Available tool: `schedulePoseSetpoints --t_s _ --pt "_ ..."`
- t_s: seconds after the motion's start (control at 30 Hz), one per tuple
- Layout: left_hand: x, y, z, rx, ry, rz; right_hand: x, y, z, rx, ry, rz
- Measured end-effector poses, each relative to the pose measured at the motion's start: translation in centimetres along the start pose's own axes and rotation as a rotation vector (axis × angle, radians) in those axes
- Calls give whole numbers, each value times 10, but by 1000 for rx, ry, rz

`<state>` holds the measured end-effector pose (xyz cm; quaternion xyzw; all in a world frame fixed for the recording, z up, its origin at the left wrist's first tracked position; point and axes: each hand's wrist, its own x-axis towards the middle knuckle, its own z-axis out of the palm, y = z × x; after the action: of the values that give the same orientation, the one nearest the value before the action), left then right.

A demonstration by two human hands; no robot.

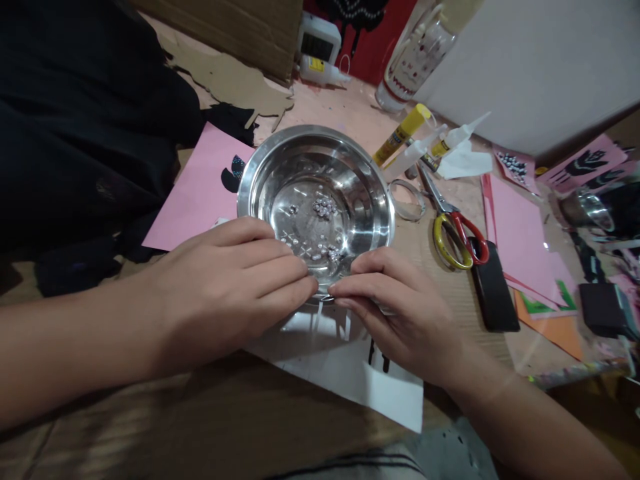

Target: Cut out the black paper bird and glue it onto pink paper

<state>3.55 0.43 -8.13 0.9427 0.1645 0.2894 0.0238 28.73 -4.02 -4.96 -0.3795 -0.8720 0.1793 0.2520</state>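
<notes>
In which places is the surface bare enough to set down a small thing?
Beyond the bowl, a patch of table is bare up to the lying glue bottle. A narrower cardboard patch lies between the right hand and the black phone. Crowded: around the scissors, glue stick and pink papers.

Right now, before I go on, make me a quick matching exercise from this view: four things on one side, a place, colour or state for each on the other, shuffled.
Things:
1. bowl
2. right hand
3. scissors
4. phone

Descriptions:
A. one yellow and one red handle
B. fingertips at the near rim
C. black, by the handles
D. shiny metal, with beads inside

Right pairs: 1-D, 2-B, 3-A, 4-C.
</notes>
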Motion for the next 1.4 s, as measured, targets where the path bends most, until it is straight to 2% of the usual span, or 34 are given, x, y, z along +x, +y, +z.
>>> schedulePoseSetpoints --t_s 0.37,0.53,1.2,1.4 --pt "-1 2 1 17 39 -24 0 2 -2 30 7 -27" --pt "-2 -1 0 13 -6 -3 0 2 -3 32 4 -8" --pt "-1 0 0 24 37 -15 -1 5 -3 31 11 -53" --pt "-1 0 -2 24 -19 -17 0 4 -8 73 -23 -39"
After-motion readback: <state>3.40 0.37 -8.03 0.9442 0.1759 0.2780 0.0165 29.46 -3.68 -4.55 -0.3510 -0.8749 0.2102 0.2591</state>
